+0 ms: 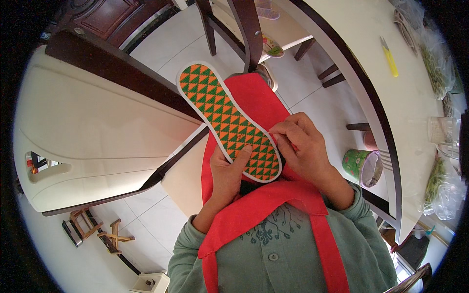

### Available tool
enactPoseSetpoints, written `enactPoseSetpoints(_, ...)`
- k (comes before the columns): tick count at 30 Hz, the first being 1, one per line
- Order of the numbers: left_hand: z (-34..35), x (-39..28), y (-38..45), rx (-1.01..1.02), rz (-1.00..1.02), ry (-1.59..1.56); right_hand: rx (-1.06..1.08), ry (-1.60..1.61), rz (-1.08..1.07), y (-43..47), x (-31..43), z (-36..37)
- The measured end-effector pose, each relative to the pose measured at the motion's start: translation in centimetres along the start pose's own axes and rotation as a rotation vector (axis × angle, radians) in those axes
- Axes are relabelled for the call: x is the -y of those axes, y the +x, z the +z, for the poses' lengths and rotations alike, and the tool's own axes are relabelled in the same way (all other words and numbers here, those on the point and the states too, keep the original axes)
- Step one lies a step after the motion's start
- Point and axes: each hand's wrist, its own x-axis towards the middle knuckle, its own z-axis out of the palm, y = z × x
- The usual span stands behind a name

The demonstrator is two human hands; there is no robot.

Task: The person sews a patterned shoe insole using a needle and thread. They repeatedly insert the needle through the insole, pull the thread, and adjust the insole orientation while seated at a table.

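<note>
An insole (227, 117) with green and orange stitched triangles and a white edge lies tilted above my lap. My left hand (229, 168) grips its lower end, the thumb pressed on the patterned face and the fingers underneath. Close to the insole's right edge is my right hand (302, 143), its thumb and index finger pinched together at the white rim. Whatever is between those fingertips is too small to make out. Beneath the insole spreads a red apron (256, 95), worn over a green buttoned shirt (271, 238).
On the white table (370, 29) at right lie a yellow-handled cutter (390, 62), a clear plastic cup (441, 130) and bagged greens (436, 183). A green flowered bin (357, 164) stands below. A cream chair back (102, 121) rises at left; wooden folding stools (113, 236) stand behind it.
</note>
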Motion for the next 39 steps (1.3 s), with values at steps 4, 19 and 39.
enactPoseSetpoints(4, 0.1, -0.1, -0.2, -0.034, -0.002, 0.092, 0.098, -0.137, -0.026, -0.1, 0.5, -0.2)
enactPoseSetpoints(19, -0.6, 1.8, 0.4, 0.005, 0.133, 0.224, 0.148, -0.407, -0.269, 0.3, 0.0, 1.7)
enactPoseSetpoints(39, -0.1, 1.2, 0.3, 0.041, 0.040, 0.073, -0.014, -0.166, -0.150, 0.0, -0.8, 1.9)
